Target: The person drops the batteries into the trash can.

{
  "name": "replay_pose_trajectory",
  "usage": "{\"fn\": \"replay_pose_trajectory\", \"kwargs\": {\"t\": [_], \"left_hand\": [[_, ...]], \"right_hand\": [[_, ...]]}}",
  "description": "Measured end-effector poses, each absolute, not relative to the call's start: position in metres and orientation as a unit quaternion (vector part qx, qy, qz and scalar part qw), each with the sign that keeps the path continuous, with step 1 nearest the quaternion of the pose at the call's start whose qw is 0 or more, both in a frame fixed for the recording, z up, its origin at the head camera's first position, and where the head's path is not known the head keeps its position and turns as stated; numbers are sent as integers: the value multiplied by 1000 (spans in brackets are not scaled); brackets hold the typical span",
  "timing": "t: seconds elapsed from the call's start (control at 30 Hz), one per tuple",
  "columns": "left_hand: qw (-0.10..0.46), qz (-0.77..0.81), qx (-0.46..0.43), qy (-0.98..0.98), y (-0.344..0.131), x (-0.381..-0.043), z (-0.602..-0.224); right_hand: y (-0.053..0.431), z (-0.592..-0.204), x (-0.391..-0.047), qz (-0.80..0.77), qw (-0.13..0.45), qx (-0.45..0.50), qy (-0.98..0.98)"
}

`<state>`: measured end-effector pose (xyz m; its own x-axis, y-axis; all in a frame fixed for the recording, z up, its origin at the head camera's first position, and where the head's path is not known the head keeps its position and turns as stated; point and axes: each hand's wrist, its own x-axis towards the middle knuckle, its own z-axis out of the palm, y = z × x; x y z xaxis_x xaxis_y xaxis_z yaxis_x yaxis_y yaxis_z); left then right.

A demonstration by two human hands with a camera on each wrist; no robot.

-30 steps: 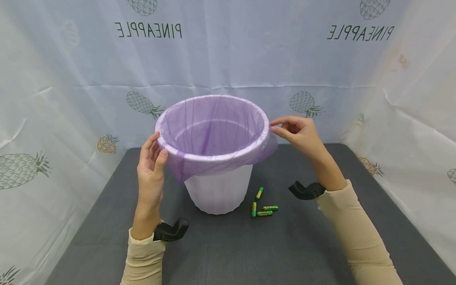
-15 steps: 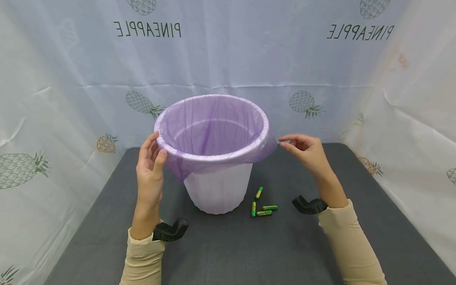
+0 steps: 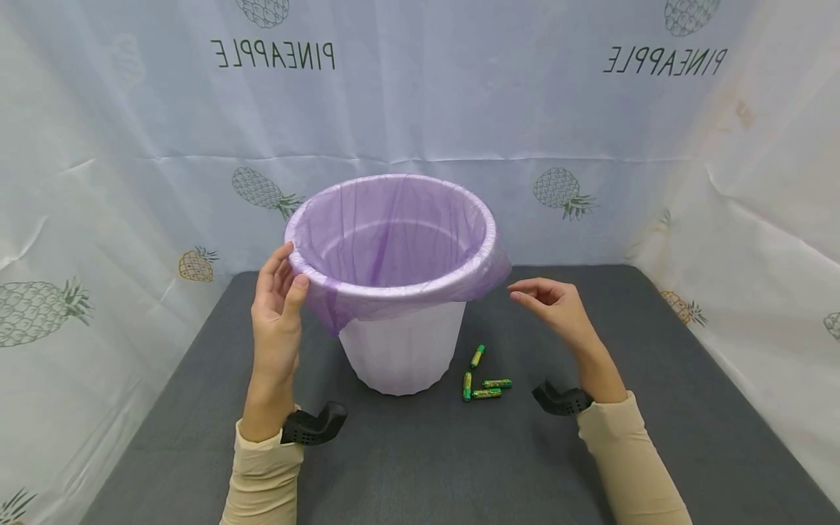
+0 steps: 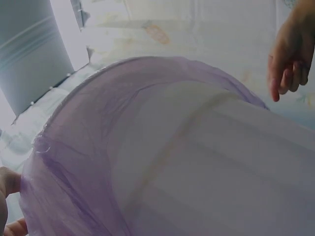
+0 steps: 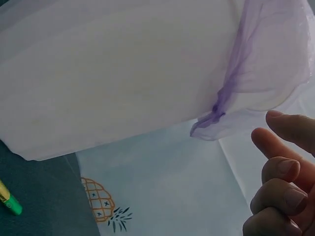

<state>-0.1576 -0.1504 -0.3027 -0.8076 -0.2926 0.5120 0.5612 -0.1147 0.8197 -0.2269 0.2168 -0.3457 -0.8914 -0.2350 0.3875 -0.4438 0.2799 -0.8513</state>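
The word "PINEAPPLE" [image 3: 273,55], reversed as if in a mirror, is printed in thin dark capitals at the upper left of the head view and again at the upper right. It belongs to the white curtain [image 3: 420,102] behind and along both sides of the table [image 3: 407,467]; outlined pineapples, mostly green and some orange, dot the cloth, which is creased by a long horizontal fold. The table has a dark grey top. At centre stands a white bin [image 3: 403,354], upright, lined with a sheer purple bag [image 3: 394,255] folded over its rim and hanging loosely outside. Just right of its base lie four small batteries [image 3: 486,393] in green and yellow wrappers, their print too small to read.

The left hand [image 3: 277,313], at left of centre, has thumb and fingers spread and relaxed, touching the bag-covered rim. The right hand [image 3: 553,310], right of the bin, is released and holds nothing: thumb and forefinger extend near the bag's hanging edge, the other fingers loosely bent. Beige sleeves [image 3: 265,474] and a black device [image 3: 318,424] at each wrist show below.
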Motion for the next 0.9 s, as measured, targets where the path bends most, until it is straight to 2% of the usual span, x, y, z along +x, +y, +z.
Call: {"fn": "replay_pose_trajectory", "kwargs": {"t": [0.3,0.6,0.9], "left_hand": [[287,-740,-111,-597,-150,-157,-303],[288,-740,-111,-598,-150,-158,-303],[288,-740,-114,-597,-150,-158,-303]], "right_hand": [[222,-371,-235,573,24,196,-796],[225,-392,-245,550,-14,174,-817],[226,-411,-258,530,-74,191,-823]]}}
